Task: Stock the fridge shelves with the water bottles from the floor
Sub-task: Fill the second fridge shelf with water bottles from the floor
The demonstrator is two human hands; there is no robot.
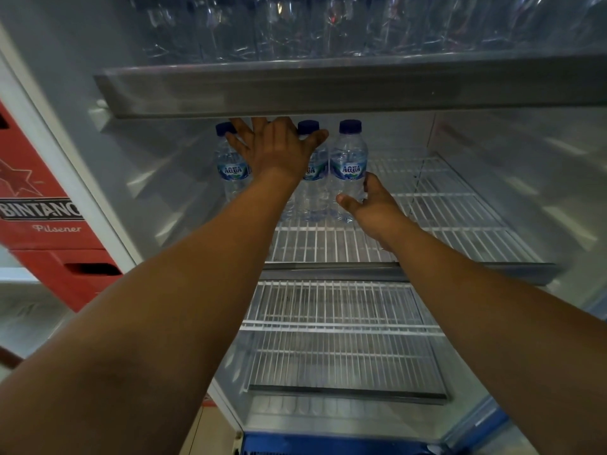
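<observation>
While both arms reach deep into the fridge (525, 152), I judge the step in hand to be settling a row of water bottles at the back of the wire shelf (443, 198). My left hand (276, 149) lies at 12 o'clock, fingers spread wide and straight across the bottle shoulders, holding nothing that I can see. My right hand (368, 201), at about 1 o'clock, has thumb and fingers curled round the lower body of the right bottle (348, 152).

To do this well, I would keep that bottle upright and slide it until it stands just beside the middle bottle (312, 178). The flat left hand can steady the row so nothing tips on the wires. Bases should sit across the rods, not between them. I would also mind the upper shelf (328, 90), whose front edge hangs just over the knuckles. The shelf is bare from 1 round to 3 o'clock, so I expect later bottles to go there.

The bottles are clear plastic with dark blue caps and blue "AQUA" labels. The left bottle (230, 169) stands at 11 o'clock, and the left hand partly hides the middle one. Whether a fourth stands behind that hand I cannot tell.
</observation>
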